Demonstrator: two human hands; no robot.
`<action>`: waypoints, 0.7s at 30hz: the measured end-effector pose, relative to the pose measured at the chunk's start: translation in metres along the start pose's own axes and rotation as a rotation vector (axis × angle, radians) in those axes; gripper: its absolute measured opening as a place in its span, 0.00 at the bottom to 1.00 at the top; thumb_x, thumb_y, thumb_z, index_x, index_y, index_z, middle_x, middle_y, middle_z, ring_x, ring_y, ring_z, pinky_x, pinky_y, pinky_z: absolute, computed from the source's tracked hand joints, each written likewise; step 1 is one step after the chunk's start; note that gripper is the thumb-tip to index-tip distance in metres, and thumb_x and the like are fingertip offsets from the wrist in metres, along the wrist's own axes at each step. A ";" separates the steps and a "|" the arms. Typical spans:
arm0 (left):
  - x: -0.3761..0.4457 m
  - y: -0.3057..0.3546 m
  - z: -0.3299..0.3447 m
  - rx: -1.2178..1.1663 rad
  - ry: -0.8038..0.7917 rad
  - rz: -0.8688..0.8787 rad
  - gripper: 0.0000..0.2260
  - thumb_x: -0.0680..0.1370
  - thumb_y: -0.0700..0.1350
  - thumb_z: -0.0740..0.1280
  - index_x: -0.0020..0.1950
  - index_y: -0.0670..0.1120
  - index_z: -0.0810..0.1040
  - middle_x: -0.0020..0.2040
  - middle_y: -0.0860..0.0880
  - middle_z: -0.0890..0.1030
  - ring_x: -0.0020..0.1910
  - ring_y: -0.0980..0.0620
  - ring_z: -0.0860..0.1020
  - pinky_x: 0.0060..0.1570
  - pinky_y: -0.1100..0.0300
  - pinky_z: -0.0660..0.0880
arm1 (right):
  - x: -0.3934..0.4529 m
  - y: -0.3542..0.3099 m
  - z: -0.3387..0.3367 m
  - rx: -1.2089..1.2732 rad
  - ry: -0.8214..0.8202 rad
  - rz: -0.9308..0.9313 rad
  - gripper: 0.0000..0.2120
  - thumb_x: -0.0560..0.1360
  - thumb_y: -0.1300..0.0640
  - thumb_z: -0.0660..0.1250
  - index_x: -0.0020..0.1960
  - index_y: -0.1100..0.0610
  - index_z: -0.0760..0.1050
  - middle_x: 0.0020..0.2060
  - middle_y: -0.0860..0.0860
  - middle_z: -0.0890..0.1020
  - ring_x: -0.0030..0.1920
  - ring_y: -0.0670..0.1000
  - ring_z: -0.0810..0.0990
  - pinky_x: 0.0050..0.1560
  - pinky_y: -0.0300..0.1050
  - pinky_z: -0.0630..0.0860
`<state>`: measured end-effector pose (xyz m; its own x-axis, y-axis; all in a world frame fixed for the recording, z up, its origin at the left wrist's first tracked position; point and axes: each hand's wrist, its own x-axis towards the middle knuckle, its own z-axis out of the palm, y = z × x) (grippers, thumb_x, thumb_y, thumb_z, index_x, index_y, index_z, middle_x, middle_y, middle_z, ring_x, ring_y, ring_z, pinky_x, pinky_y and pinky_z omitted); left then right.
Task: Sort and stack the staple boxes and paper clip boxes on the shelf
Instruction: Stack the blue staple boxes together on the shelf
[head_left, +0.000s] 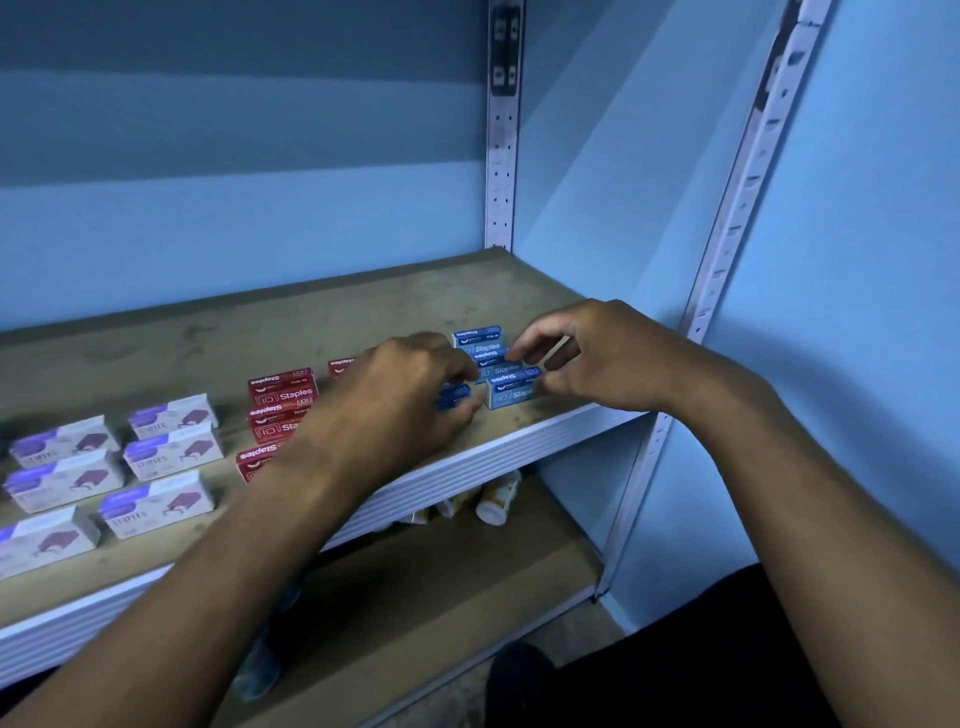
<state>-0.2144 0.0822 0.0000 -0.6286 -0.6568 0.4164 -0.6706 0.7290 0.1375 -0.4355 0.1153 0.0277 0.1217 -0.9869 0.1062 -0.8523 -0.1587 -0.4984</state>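
- Two hands over the shelf (363, 312), both at the blue staple boxes near its right front corner.
- L hand (410, 384): fingers (457, 371) curled, pinching a small blue box (454, 397) between fingertips & thumb; box sits low at the shelf surface, can't tell if it touches.
- R hand (592, 353): fingers (524, 348) curled, tips on the middle blue box (491, 364); thumb low by the right end of the front blue box (511, 392). Whether it truly grips, can't tell.
- Just between the two hands: 3 blue boxes in a row front to back, touching or nearly so; rear blue box (477, 336) just beyond the R fingertips.
- Left of the L fingers: red staple boxes (283, 392) in a front-to-back column, partly hidden by the L wrist; one more red box (340, 364) behind the L hand.
- Farther left: white & purple staple boxes (171, 452) in 2 columns, lying flat, close together.
- Below the hands, under the shelf edge: lower shelf (441, 587) w/ a few small white bottles (496, 501) lying on their sides.
- Right of the R hand: metal upright (727, 228) w/ slots, blue wall (857, 260) behind.
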 end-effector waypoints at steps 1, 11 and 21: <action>-0.001 0.000 0.002 -0.008 -0.016 -0.007 0.11 0.75 0.54 0.67 0.56 0.54 0.81 0.51 0.55 0.80 0.48 0.54 0.79 0.48 0.55 0.77 | 0.001 0.000 0.002 0.000 -0.002 -0.002 0.16 0.72 0.60 0.75 0.54 0.43 0.83 0.46 0.37 0.82 0.44 0.36 0.80 0.49 0.31 0.74; -0.003 -0.006 0.001 -0.017 -0.027 -0.037 0.12 0.74 0.51 0.71 0.57 0.55 0.80 0.53 0.54 0.82 0.50 0.53 0.79 0.50 0.53 0.78 | 0.010 0.004 0.013 -0.051 0.036 -0.070 0.13 0.72 0.62 0.75 0.51 0.46 0.85 0.45 0.41 0.85 0.38 0.30 0.77 0.42 0.24 0.71; -0.003 -0.002 0.001 -0.120 0.011 -0.054 0.13 0.72 0.50 0.75 0.57 0.54 0.83 0.53 0.54 0.85 0.49 0.55 0.81 0.51 0.55 0.78 | 0.009 0.003 0.011 -0.068 0.040 -0.089 0.13 0.73 0.63 0.74 0.50 0.45 0.86 0.45 0.40 0.85 0.41 0.31 0.78 0.45 0.24 0.72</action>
<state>-0.2114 0.0823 -0.0020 -0.5883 -0.6939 0.4152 -0.6508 0.7111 0.2662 -0.4310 0.1061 0.0174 0.1793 -0.9667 0.1826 -0.8719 -0.2421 -0.4257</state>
